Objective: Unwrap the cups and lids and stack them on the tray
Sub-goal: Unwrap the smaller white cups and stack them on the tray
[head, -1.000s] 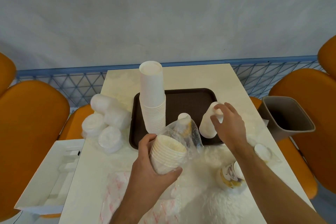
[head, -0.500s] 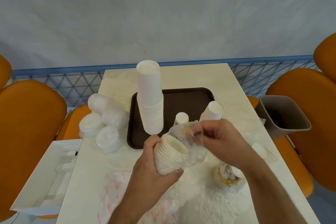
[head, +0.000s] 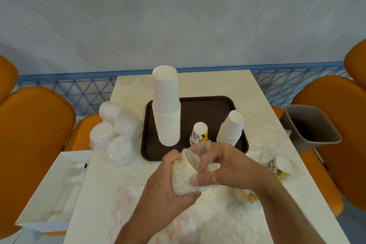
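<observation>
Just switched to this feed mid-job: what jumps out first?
Front and centre, the left hand grips a sleeve of cups while the right hand pulls at its clear wrap. Behind them a tall cup stack towers on the left side of the brown tray, with a shorter stack on its right side. Wrapped lids lie left of the tray.

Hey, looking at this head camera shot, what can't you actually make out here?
- Head view: how many cups are in the wrapped cup stack; the left hand, the right hand and the clear plastic wrap cover most of it.
- Print on the small printed cup: too small to read.
- Inside of the grey bin: dark, in shadow.
- White box: partly cut off by the bottom-left edge.
</observation>
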The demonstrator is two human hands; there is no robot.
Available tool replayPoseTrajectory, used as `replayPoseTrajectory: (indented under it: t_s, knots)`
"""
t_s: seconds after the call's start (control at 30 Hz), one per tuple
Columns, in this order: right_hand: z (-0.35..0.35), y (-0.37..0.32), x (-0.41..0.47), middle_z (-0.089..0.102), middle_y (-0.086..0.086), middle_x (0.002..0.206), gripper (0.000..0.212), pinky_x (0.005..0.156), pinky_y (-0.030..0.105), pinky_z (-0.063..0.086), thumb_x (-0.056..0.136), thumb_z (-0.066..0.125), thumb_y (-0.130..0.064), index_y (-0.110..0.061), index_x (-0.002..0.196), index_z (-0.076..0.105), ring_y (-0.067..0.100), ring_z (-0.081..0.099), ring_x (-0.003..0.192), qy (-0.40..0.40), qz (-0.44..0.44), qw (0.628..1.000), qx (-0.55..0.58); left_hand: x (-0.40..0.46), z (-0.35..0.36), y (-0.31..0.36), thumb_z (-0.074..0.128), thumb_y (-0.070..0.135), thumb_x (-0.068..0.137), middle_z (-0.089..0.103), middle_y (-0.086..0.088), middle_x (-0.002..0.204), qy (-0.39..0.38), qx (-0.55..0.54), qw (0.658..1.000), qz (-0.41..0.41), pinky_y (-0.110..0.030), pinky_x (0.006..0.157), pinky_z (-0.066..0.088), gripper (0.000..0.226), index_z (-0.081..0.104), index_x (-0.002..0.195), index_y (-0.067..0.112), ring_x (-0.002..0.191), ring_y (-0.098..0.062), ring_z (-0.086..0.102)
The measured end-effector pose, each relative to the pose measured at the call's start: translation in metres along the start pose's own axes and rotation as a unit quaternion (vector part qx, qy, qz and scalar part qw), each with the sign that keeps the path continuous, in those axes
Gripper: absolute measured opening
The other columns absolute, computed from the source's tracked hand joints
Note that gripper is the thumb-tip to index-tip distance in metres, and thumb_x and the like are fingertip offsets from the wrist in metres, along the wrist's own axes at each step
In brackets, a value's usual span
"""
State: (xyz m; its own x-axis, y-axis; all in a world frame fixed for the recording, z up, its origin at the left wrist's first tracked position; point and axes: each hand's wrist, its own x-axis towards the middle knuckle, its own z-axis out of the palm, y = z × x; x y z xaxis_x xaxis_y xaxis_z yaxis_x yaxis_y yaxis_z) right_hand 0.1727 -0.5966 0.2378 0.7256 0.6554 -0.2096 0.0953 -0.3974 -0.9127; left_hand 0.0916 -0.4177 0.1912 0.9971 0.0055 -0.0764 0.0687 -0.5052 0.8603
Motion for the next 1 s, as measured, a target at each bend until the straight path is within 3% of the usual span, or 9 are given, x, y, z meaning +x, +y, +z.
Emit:
replayPoseTrajectory:
  t_s: [0.07, 0.17, 0.27, 0.47, 0.67, 0.73, 0.8, 0.9, 1.0]
  knots:
    - [0.000, 0.001, 0.000, 0.067, -0.022, 0.121, 0.021, 0.102, 0.036, 0.054, 0.077, 0.088, -0.024, -0.034, 0.064, 0.075, 0.005, 0.064, 0.114, 0.003, 0.008, 1.000, 0.003, 0.000, 0.000, -0.002, 0.078, 0.060, 0.054, 0.055, 0.029, 0.104, -0.003, 0.003, 1.000, -0.003, -0.018, 0.083, 0.055, 0.081, 0.018, 0.107, 0.074, 0.097, 0.001, 0.060]
    - [-0.002, 0.002, -0.003, 0.068, -0.023, 0.120, 0.016, 0.100, 0.036, 0.055, 0.076, 0.089, -0.022, -0.025, 0.066, 0.077, 0.006, 0.065, 0.112, 0.023, 0.011, 0.999, 0.018, -0.002, 0.001, -0.002, 0.079, 0.058, 0.054, 0.055, 0.029, 0.104, -0.007, -0.010, 1.000, 0.002, -0.027, 0.080, 0.058, 0.081, 0.025, 0.114, 0.064, 0.096, -0.003, 0.061]
    - [-0.003, 0.003, -0.006, 0.069, -0.018, 0.119, 0.023, 0.097, 0.034, 0.055, 0.074, 0.090, -0.017, -0.028, 0.062, 0.074, 0.010, 0.067, 0.111, 0.042, -0.015, 0.998, 0.039, -0.002, 0.001, 0.000, 0.083, 0.046, 0.058, 0.055, 0.026, 0.106, -0.009, -0.010, 1.000, 0.012, -0.032, 0.078, 0.058, 0.082, 0.027, 0.117, 0.056, 0.095, -0.007, 0.062]
    - [-0.008, 0.012, -0.011, 0.070, -0.018, 0.113, 0.020, 0.086, 0.024, 0.056, 0.071, 0.089, -0.007, -0.011, 0.065, 0.071, 0.008, 0.067, 0.108, 0.102, -0.024, 0.993, 0.055, 0.000, 0.001, 0.004, 0.079, 0.049, 0.056, 0.052, 0.031, 0.106, -0.002, 0.006, 1.000, 0.009, -0.026, 0.079, 0.057, 0.083, 0.024, 0.117, 0.058, 0.096, -0.004, 0.061]
    - [-0.016, 0.019, -0.013, 0.069, -0.010, 0.123, 0.034, 0.093, 0.036, 0.057, 0.073, 0.088, -0.015, -0.030, 0.056, 0.062, 0.014, 0.066, 0.110, 0.094, -0.029, 0.993, 0.061, 0.000, 0.000, 0.005, 0.080, 0.048, 0.054, 0.054, 0.030, 0.106, 0.009, 0.007, 1.000, 0.004, -0.025, 0.078, 0.056, 0.082, 0.028, 0.117, 0.056, 0.097, -0.002, 0.061]
    - [-0.021, 0.021, -0.015, 0.072, -0.007, 0.110, 0.033, 0.086, 0.035, 0.057, 0.074, 0.087, -0.009, -0.021, 0.064, 0.058, 0.015, 0.068, 0.098, 0.108, -0.031, 0.992, 0.061, 0.001, -0.001, 0.004, 0.083, 0.047, 0.053, 0.057, 0.029, 0.108, 0.016, 0.004, 1.000, 0.003, -0.021, 0.079, 0.054, 0.086, 0.029, 0.120, 0.056, 0.099, -0.001, 0.061]
    - [-0.024, 0.022, -0.018, 0.071, -0.007, 0.103, 0.035, 0.085, 0.036, 0.058, 0.069, 0.088, -0.018, -0.014, 0.082, 0.056, 0.017, 0.068, 0.096, 0.121, -0.007, 0.991, 0.064, 0.000, -0.002, 0.003, 0.085, 0.048, 0.054, 0.058, 0.031, 0.107, 0.011, 0.011, 1.000, -0.004, -0.015, 0.080, 0.052, 0.086, 0.031, 0.121, 0.057, 0.100, 0.004, 0.059]
    - [-0.032, 0.027, -0.025, 0.070, -0.005, 0.103, 0.052, 0.083, 0.036, 0.060, 0.056, 0.088, -0.029, -0.027, 0.098, 0.056, 0.017, 0.069, 0.100, 0.134, 0.033, 0.982, 0.130, -0.001, -0.005, -0.001, 0.085, 0.050, 0.057, 0.061, 0.031, 0.103, 0.022, 0.000, 0.999, -0.031, -0.017, 0.081, 0.053, 0.075, 0.041, 0.117, 0.058, 0.099, 0.004, 0.060]
    - [-0.036, 0.026, -0.028, 0.071, -0.007, 0.107, 0.058, 0.085, 0.038, 0.061, 0.061, 0.090, -0.024, -0.026, 0.108, 0.056, 0.016, 0.069, 0.103, 0.119, 0.053, 0.986, 0.108, -0.002, -0.006, -0.003, 0.085, 0.051, 0.056, 0.060, 0.035, 0.105, 0.028, 0.002, 0.999, -0.022, -0.014, 0.080, 0.052, 0.075, 0.045, 0.119, 0.056, 0.100, 0.006, 0.059]
